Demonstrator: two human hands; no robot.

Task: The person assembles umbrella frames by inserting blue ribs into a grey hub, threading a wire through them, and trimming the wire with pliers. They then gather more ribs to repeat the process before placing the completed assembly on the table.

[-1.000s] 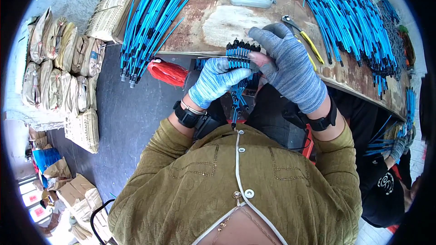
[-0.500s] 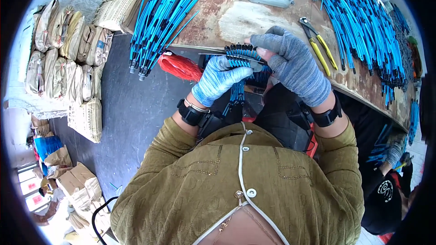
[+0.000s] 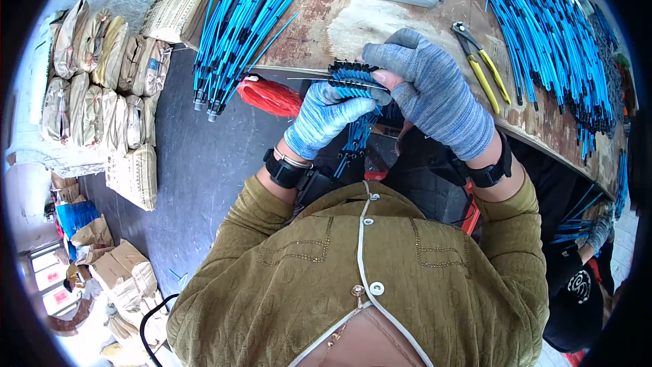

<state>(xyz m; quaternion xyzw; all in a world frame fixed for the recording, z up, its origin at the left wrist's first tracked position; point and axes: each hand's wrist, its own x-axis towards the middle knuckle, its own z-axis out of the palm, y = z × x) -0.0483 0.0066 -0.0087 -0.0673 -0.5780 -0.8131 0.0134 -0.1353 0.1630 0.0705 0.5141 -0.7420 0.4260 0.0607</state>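
Head view. The left hand [image 3: 322, 121], gloved, is curled closed around a bundle of blue rods [image 3: 346, 92] with black fittings; the bundle's upper ends project above its fingers, near the front edge of the worktable [image 3: 305, 47]. A thin straight strip [image 3: 303, 79] lies across the bundle. The right hand [image 3: 435, 88], half curled, meets the bundle's right side with its thumb; whether it grips anything cannot be told. Yellow-handled pliers [image 3: 485, 80] lie beyond it, to the right.
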